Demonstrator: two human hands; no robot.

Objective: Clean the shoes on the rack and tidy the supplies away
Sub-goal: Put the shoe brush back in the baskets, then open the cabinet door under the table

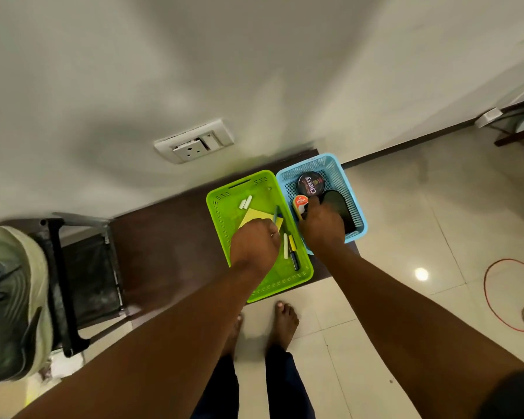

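A green tray point(285, 281) and a blue basket point(339, 170) sit side by side on a dark brown ledge point(164, 240) by the wall. My left hand point(254, 244) is down in the green tray, fingers curled on a yellow cloth point(254, 216). White chalk pieces point(245, 202) and pens point(292, 252) lie around it. My right hand point(321, 225) reaches into the blue basket and grips an orange-topped Kiwi polish point(300, 202). A Cherry polish tin point(311, 183) and a dark brush point(341, 207) lie beside it. A grey-green shoe point(9, 297) rests on the black rack point(58, 282).
A wall socket point(194, 142) is above the ledge. My bare feet point(283, 323) stand on the pale tiled floor just in front of the trays. A red cable point(493, 297) loops over the floor at right. Dark furniture legs point(518, 134) stand at the far right.
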